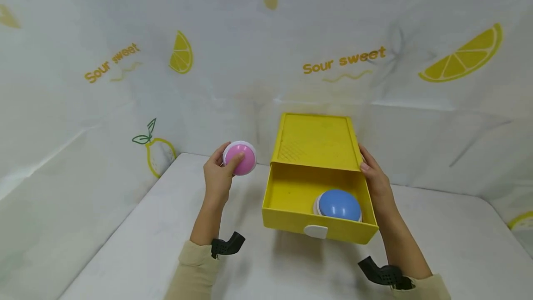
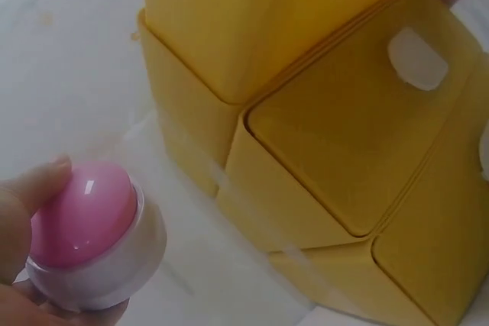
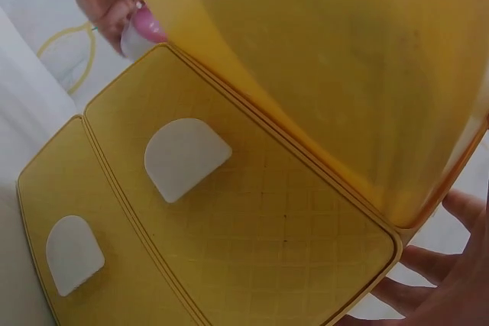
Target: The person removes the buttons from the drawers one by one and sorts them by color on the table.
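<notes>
In the head view my left hand (image 1: 218,172) grips a round pink-domed button with a white base (image 1: 245,159), thumb over the dome. The left wrist view shows this pink button (image 2: 88,215) side-on, apart from the yellow drawer cabinet (image 1: 316,140). The cabinet's top drawer (image 1: 287,219) is pulled out toward me. A bigger blue-domed button (image 1: 340,203) with a white rim sits in its right front part. My right hand (image 1: 376,182) rests along the cabinet's right side. Its spread fingers (image 3: 432,263) touch that side in the right wrist view.
Lower drawers show in the wrist views, with white tabs (image 3: 75,253) on their fronts. The cabinet stands toward the back of a white table (image 1: 154,230). Behind it rises a white sheet (image 1: 233,73) printed with lemons and words.
</notes>
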A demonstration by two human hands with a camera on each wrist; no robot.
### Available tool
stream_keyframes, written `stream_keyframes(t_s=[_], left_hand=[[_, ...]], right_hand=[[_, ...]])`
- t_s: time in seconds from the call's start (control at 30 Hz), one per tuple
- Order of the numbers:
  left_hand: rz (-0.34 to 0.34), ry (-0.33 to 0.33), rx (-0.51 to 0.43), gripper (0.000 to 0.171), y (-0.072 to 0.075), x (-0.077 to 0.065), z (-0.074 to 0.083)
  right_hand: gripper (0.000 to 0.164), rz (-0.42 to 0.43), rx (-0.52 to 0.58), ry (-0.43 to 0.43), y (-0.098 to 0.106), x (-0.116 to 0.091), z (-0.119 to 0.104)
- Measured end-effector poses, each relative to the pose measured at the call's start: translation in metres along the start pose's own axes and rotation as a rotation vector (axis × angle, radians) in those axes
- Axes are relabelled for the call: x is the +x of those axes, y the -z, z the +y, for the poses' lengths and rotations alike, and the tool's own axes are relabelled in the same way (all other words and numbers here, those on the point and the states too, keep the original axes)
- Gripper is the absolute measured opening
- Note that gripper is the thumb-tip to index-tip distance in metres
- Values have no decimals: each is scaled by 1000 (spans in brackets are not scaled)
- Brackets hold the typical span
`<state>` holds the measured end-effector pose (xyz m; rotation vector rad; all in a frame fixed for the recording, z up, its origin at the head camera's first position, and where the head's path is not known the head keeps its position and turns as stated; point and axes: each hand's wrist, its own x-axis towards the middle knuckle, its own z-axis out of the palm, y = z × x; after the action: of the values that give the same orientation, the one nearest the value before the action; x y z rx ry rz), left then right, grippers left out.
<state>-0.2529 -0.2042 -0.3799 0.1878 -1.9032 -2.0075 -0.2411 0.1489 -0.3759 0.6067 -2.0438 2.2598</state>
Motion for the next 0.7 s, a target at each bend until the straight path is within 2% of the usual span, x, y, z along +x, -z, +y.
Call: stream_keyframes(t_s=[0.13,0.27,0.4,0.57,0.7], left_hand=[[11,45,-12,63,-11,6,-14],[10,64,-38,61,-20,13,-31],[14,77,-20,58,-25,21,-52],[19,79,60,52,-32,30,-72],[12,60,148,49,-36,37,-87]], right_hand=[[55,-4,38,1,-1,0,-1],[55,-2,7,-5,0,-1,-2],[54,16,-47,3,-1,-3,-1],[55,36,-97,13,-1,-4,0],[54,28,-69,18,-2,-4,1]])
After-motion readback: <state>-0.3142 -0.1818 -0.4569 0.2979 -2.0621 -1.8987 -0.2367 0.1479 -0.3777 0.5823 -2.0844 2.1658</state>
